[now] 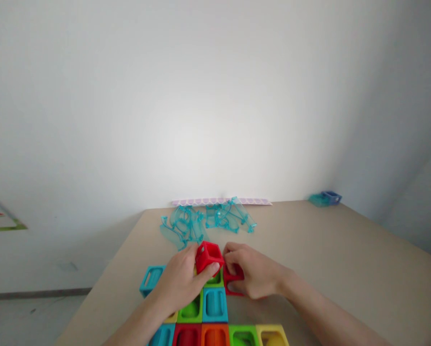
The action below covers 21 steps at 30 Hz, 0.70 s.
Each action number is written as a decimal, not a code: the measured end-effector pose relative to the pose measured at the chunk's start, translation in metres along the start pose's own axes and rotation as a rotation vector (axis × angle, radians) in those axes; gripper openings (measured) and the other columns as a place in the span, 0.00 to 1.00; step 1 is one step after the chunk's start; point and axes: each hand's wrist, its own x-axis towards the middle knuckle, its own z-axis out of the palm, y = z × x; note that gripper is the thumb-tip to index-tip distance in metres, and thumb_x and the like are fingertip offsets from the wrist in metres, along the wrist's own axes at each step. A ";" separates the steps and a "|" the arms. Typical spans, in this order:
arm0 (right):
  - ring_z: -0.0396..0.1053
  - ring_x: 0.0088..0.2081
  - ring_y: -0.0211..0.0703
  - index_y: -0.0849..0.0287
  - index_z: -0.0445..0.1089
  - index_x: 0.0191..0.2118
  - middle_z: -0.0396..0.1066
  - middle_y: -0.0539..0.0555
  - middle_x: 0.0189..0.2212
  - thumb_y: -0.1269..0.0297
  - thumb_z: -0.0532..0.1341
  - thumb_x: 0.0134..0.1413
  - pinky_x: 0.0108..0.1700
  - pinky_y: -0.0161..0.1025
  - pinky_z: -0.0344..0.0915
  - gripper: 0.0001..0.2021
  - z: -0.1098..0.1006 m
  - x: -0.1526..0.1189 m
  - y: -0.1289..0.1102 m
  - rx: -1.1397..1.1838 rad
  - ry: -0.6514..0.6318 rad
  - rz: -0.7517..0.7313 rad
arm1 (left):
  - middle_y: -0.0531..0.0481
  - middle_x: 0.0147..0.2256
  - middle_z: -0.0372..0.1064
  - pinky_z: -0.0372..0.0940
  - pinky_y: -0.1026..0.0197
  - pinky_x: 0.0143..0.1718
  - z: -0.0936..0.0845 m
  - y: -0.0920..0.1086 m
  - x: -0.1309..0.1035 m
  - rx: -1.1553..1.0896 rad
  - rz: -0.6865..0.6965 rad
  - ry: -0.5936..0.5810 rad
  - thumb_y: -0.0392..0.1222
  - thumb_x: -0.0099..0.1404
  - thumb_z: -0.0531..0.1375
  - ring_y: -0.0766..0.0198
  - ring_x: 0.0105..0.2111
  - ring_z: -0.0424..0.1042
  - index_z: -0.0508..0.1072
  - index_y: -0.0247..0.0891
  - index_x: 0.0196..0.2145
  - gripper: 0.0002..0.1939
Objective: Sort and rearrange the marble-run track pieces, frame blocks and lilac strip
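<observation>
My left hand (181,276) holds a red cube (208,255), tilted with its hollow face up, over the block layout. To its right, my right hand (249,270) has its fingers around another red block (234,280), which lies beside a green block (217,278). Below them a blue block (215,305) and a green block (191,310) sit side by side. The nearest row has a blue, a red (187,335), an orange (215,335), a green (243,335) and a yellow block (272,335). My left hand partly covers the layout.
A blue block (152,279) stands left of my left hand. Translucent teal pieces (188,225) lie near the wall, by a patterned strip (222,201). At the table's (309,254) far right corner are a dark blue cube (331,197) and more teal pieces (319,200).
</observation>
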 end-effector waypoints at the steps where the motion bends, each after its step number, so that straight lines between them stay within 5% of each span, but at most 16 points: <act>1: 0.58 0.28 0.34 0.59 0.57 0.22 0.60 0.48 0.30 0.73 0.64 0.37 0.29 0.32 0.55 0.12 0.001 0.000 -0.001 -0.022 -0.014 0.000 | 0.45 0.37 0.72 0.62 0.56 0.41 0.000 0.000 0.000 0.000 -0.003 0.003 0.60 0.65 0.52 0.54 0.38 0.71 0.69 0.39 0.39 0.21; 7: 0.57 0.27 0.35 0.59 0.54 0.18 0.59 0.48 0.26 0.76 0.61 0.34 0.28 0.33 0.52 0.12 0.010 0.001 0.001 -0.022 0.023 -0.053 | 0.44 0.37 0.73 0.63 0.55 0.42 -0.001 0.001 0.003 -0.038 -0.038 0.053 0.59 0.66 0.51 0.54 0.38 0.71 0.69 0.38 0.39 0.21; 12: 0.56 0.26 0.34 0.58 0.49 0.16 0.57 0.47 0.25 0.77 0.60 0.31 0.27 0.33 0.50 0.16 0.007 0.003 0.015 0.285 0.188 -0.114 | 0.44 0.37 0.74 0.63 0.55 0.42 -0.002 0.000 0.004 -0.074 -0.062 0.106 0.56 0.67 0.50 0.54 0.39 0.72 0.70 0.38 0.39 0.19; 21: 0.62 0.32 0.40 0.57 0.53 0.21 0.61 0.53 0.32 0.54 0.65 0.48 0.32 0.37 0.60 0.21 0.030 0.007 0.008 0.747 0.418 -0.139 | 0.45 0.38 0.75 0.64 0.56 0.41 -0.003 -0.001 0.006 -0.161 -0.088 0.174 0.56 0.67 0.51 0.54 0.39 0.74 0.70 0.38 0.42 0.18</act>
